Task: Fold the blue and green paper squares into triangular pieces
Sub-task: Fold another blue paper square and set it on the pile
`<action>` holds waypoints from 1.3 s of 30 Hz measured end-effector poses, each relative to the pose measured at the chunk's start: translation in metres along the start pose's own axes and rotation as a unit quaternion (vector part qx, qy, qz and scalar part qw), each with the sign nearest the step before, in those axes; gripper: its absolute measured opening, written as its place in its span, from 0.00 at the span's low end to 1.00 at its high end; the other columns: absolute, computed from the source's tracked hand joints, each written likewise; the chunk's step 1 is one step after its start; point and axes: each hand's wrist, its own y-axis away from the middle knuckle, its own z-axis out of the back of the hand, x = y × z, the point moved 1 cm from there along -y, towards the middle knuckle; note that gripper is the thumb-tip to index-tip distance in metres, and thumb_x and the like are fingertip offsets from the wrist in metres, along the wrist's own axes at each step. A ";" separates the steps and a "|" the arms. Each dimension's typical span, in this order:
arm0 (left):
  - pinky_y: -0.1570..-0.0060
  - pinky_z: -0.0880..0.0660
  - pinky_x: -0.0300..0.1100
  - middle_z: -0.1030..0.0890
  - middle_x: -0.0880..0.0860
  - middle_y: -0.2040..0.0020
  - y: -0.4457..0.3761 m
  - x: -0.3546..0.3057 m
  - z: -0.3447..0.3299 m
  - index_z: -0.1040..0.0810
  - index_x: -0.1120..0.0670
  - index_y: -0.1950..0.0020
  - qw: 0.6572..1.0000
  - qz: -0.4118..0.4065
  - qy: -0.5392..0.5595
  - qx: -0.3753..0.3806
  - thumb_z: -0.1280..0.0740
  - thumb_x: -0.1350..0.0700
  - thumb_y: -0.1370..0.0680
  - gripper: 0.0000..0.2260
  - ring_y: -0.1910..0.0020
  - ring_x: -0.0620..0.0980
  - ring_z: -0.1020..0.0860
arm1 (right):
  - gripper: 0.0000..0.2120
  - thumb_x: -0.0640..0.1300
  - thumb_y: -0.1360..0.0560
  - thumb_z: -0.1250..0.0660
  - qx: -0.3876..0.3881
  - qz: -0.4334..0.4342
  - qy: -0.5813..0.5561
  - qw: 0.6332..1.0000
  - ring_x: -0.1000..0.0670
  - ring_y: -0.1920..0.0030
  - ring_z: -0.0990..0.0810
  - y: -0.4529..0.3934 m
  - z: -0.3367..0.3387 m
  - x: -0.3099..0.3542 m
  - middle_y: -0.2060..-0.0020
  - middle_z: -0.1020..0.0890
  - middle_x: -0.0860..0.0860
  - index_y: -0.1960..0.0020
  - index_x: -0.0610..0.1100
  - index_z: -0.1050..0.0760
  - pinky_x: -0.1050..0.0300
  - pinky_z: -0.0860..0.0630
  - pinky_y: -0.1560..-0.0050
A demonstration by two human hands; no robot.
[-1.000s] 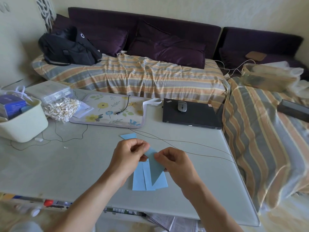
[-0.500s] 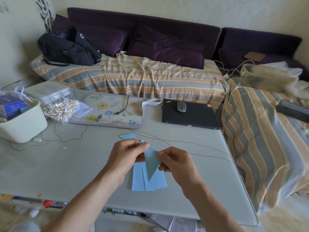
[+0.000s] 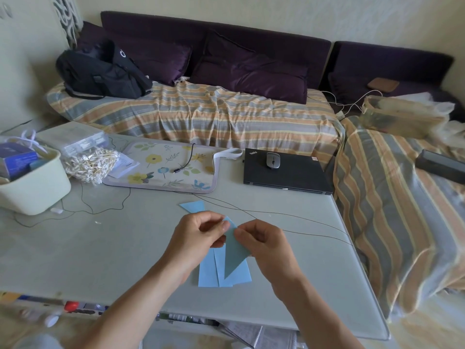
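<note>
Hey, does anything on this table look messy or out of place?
Nothing is spilled or damaged. One thin dark cable trails loosely across the table just behind both hands' working spot, where it could snag.

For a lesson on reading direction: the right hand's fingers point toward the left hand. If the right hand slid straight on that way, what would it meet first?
The folded blue paper it already pinches, then almost at once the left hand's fingertips, which pinch the same top edge. Depth between them is hard to judge.

A pale grey table (image 3: 100, 253) carries blue paper sheets (image 3: 210, 272) near its front edge and a blue folded piece (image 3: 193, 206) beyond — farther back, a floral mat (image 3: 161, 167), closed laptop (image 3: 286, 176), cream tub (image 3: 32, 190) far left, and thin black cables (image 3: 289, 215).
</note>
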 end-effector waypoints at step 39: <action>0.62 0.25 0.39 0.20 0.50 0.70 0.000 -0.009 0.003 0.24 0.53 0.63 0.973 -0.126 -0.193 -0.034 0.34 0.53 0.18 0.14 0.68 0.43 0.20 | 0.08 0.45 0.21 0.31 0.016 0.011 0.058 0.998 0.53 0.67 0.21 0.003 0.000 0.004 0.69 0.18 0.51 0.57 0.43 0.19 0.55 0.25 0.58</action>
